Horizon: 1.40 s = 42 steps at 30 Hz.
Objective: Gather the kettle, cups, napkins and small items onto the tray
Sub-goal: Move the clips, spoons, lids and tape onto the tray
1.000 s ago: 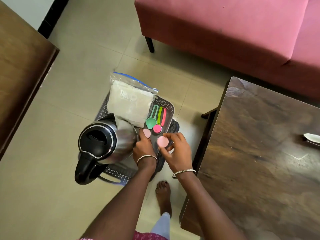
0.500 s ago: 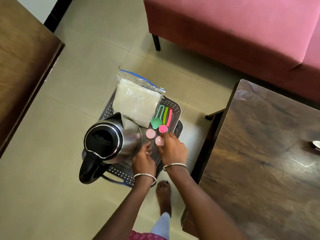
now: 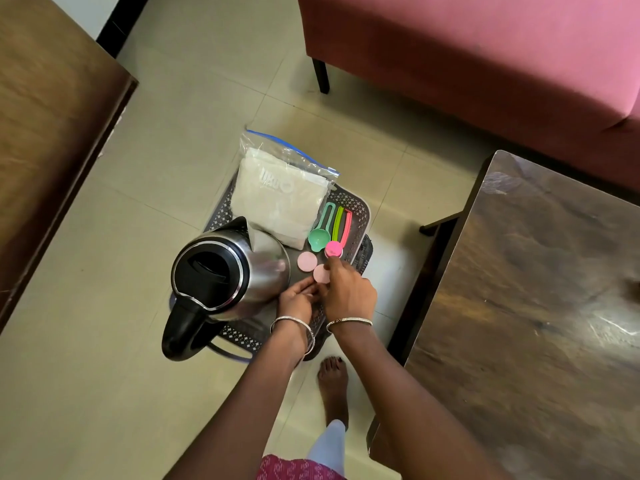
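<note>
**Hands meet over the pink discs on the tray**

Kettle (image 3: 235, 271) stands on the near left part of the dark perforated tray (image 3: 360, 216), handle toward the person. A clear zip bag of napkins (image 3: 277, 199) lies on the far side, its top edge hanging past the rim. Along the right edge lie a green spoon (image 3: 319, 239), a yellow spoon (image 3: 338, 220) and a pink spoon (image 3: 333, 249), side by side.

Two pale pink discs lie flat between kettle and spoons: the far disc (image 3: 307, 261) alone, the near disc (image 3: 320, 273) partly under fingers.

The right hand (image 3: 349, 294) is bent down, one fingertip on the pink spoon's bowl; whether it pinches the near disc I cannot tell. The left hand (image 3: 299, 301) rests just beside the kettle, fingers loosely curled, tips hidden, so its hold cannot be told.
</note>
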Each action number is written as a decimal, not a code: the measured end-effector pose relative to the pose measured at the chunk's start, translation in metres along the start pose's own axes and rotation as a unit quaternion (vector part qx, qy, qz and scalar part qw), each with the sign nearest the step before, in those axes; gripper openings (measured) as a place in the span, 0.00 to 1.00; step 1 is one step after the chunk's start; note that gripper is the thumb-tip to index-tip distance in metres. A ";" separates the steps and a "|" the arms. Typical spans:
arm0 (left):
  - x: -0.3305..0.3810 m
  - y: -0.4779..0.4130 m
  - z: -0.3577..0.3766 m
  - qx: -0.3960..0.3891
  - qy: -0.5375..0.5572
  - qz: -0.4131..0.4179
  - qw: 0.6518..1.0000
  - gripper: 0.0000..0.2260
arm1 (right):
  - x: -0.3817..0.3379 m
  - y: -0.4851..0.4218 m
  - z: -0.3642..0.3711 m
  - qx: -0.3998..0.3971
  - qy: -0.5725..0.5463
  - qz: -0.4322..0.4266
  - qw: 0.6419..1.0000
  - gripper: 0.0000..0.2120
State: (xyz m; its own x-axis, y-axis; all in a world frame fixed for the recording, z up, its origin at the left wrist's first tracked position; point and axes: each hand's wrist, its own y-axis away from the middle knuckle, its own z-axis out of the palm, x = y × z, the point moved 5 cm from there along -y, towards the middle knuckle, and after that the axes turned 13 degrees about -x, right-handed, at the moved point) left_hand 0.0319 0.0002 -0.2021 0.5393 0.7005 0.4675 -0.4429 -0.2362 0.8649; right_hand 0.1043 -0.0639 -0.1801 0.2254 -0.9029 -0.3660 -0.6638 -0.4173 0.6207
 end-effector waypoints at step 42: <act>-0.187 0.159 0.303 -0.112 -0.406 0.151 0.894 0.09 | 0.374 0.263 -0.092 0.208 -0.369 0.129 0.897 0.09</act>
State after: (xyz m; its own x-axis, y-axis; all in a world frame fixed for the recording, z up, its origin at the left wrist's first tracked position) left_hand 0.0769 -0.3726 -0.0965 0.6731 -0.1136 0.7308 -0.7394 -0.1277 0.6611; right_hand 0.0791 -0.5205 -0.0898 -0.4057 -0.5851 -0.7022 -0.8688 0.0082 0.4951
